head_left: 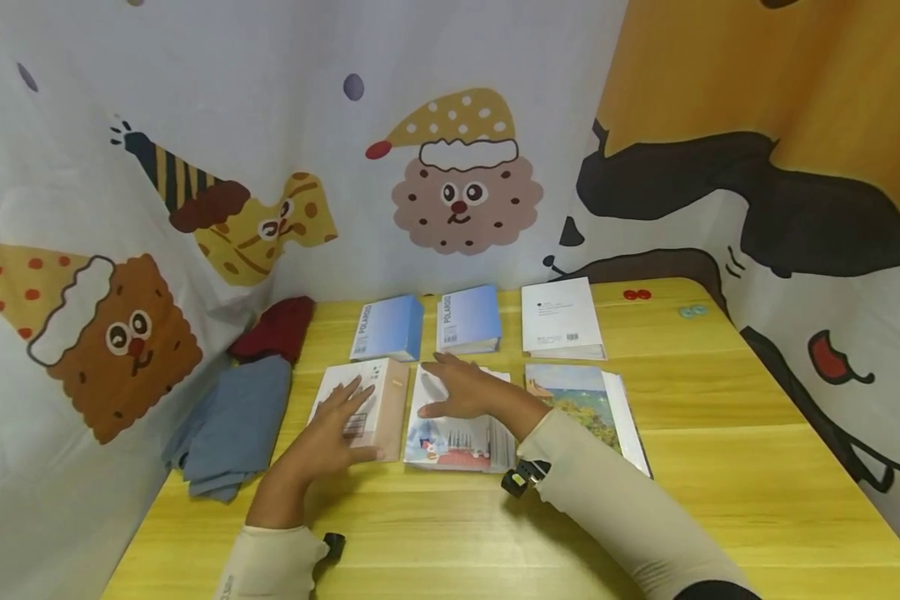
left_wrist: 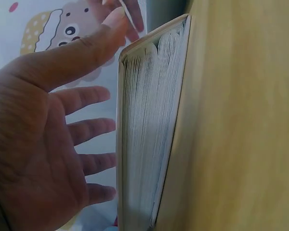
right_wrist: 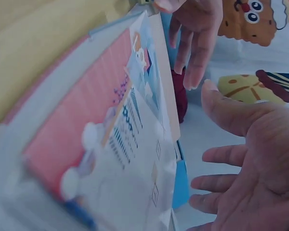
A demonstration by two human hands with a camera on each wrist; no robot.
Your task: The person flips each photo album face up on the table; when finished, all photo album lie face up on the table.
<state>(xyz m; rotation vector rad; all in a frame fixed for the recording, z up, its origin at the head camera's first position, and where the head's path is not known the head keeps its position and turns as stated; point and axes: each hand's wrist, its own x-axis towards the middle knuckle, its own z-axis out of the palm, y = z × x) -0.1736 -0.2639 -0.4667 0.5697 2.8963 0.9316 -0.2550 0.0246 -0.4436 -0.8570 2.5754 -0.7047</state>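
Note:
My left hand [head_left: 328, 440] is spread over a thick album with a white cover and a pale pink spine [head_left: 392, 408]. In the left wrist view its fingers are straight, close to the cover, and the page edges [left_wrist: 147, 120] face the camera; contact is hard to tell. Above a picture-covered album [head_left: 450, 446], with a red and blue drawing and loose-looking leaves at its right side, hovers my right hand [head_left: 461, 390]. The right wrist view shows its fingers extended and apart from that album's cover [right_wrist: 139, 163]. Neither hand grips anything.
Behind stand two blue POLAROID albums [head_left: 386, 327] [head_left: 468, 318] and a white one [head_left: 562, 317]. A landscape-covered album [head_left: 581, 404] lies at right. Grey-blue cloth [head_left: 236, 425] and dark red cloth [head_left: 277, 329] sit at left. Red [head_left: 637, 295] and light-blue small items [head_left: 693, 312] lie far right.

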